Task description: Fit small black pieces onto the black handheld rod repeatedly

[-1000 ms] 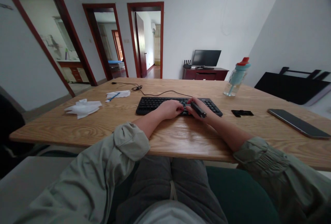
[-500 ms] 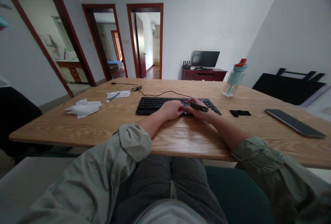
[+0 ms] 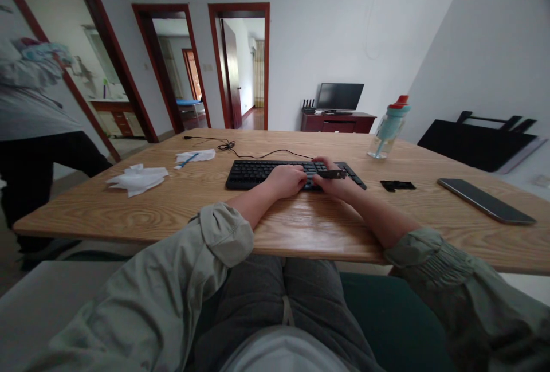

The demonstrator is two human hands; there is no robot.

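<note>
A black keyboard (image 3: 247,173) lies across the tabletop in front of me, its cable running out behind it. My left hand (image 3: 289,180) rests on its middle keys, fingers curled and pressed together; whatever they may hold is hidden. Just to the right, my right hand (image 3: 337,184) is closed around a slim dark tool (image 3: 330,174) that lies across the hand and points right. Its kind cannot be made out. The right fingers reach over the keys, close to the left hand.
White tissues (image 3: 138,179) and a blue stick (image 3: 187,160) on another tissue lie left on the wooden table (image 3: 141,217). Right of the keyboard are a water bottle (image 3: 388,131), black pieces (image 3: 397,186) and a dark flat tablet-like slab (image 3: 485,200). A person (image 3: 34,114) stands at far left.
My right hand has drawn slightly apart from the left, and the dark tool has turned to lie more level. A person has come into view at the left.
</note>
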